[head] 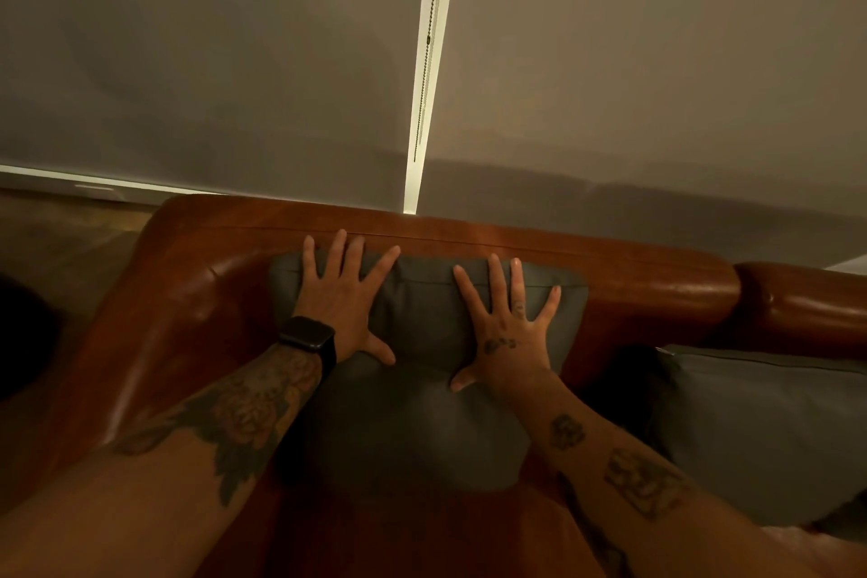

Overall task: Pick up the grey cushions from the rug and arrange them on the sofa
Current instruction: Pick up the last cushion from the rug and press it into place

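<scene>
Head view — both hands splayed flat, left hand (345,300), right hand (511,333), pressing grey cushion (422,413).

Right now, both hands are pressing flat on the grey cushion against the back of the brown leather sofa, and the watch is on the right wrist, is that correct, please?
Not quite: the watch is on the left wrist. The head view shows the left hand and right hand spread flat on the grey cushion, which leans against the back of the brown leather sofa.
</scene>
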The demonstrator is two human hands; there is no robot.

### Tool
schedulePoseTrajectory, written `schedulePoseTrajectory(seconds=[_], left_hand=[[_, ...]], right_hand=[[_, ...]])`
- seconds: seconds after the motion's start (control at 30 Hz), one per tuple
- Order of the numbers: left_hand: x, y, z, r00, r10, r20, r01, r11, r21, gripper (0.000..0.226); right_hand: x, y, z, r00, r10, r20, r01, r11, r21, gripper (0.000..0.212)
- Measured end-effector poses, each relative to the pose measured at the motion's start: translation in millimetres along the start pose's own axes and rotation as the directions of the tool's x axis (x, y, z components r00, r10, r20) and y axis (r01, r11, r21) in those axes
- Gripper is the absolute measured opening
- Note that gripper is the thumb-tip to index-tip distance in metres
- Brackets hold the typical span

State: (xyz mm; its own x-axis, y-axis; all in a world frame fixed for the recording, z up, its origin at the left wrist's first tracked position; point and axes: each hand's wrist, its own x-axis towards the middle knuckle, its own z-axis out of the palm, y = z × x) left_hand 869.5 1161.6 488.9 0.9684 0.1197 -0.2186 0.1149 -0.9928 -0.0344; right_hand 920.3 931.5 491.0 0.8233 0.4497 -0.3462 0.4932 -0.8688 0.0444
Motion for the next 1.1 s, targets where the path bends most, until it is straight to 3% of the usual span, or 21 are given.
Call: schedulePoseTrajectory(seconds=[0.2, 0.3, 0.37, 0.47, 0.53, 0.67, 0.9, 0.97, 1.1], left_hand=[[1, 4, -10, 0.998, -0.033, 0.055, 0.031, 0.999, 0.031, 0.147], [-21, 5, -6, 0.998, 0.002, -0.068, 0.000, 1.000, 0.022, 0.141], [-45, 7, 7, 0.975, 0.018, -0.221, -0.026, 0.999, -0.035, 0.126], [-84, 15, 37, 0.953, -0.081, -0.293, 0.032, 0.985, -0.168, 0.102], [-95, 17, 48, 0.971, -0.139, -0.194, 0.097, 0.972, -0.212, 0.112], [-87, 2, 44, 0.998, -0.059, -0.031, 0.053, 0.985, -0.166, 0.147], [-71, -11, 30, 0.994, -0.036, 0.105, 0.047, 0.993, -0.109, 0.156], [-72, -8, 24, 0.992, -0.051, 0.112, 0.063, 0.992, -0.107, 0.156], [-87, 0, 14, 0.994, -0.092, 0.053, 0.100, 0.978, -0.185, 0.138]], right_hand=[[-2, -1, -5, 1.000, 0.000, 0.010, 0.000, 1.000, -0.020, 0.160], [-16, -3, -4, 0.999, -0.004, -0.048, 0.004, 1.000, -0.010, 0.157], [-31, -6, 2, 0.987, 0.004, -0.163, 0.000, 1.000, 0.026, 0.152], [-63, -18, 29, 0.944, 0.053, -0.327, -0.008, 0.990, 0.139, 0.134], [-79, -24, 42, 0.955, 0.106, -0.277, -0.054, 0.981, 0.187, 0.135], [-68, -14, 38, 0.993, 0.095, -0.073, -0.083, 0.984, 0.157, 0.153], [-45, -10, 23, 0.995, 0.068, 0.068, -0.081, 0.974, 0.213, 0.157], [-47, -4, 15, 0.996, 0.037, 0.085, -0.055, 0.974, 0.218, 0.149], [-69, 19, -8, 0.997, -0.071, 0.035, 0.057, 0.949, 0.310, 0.110]])
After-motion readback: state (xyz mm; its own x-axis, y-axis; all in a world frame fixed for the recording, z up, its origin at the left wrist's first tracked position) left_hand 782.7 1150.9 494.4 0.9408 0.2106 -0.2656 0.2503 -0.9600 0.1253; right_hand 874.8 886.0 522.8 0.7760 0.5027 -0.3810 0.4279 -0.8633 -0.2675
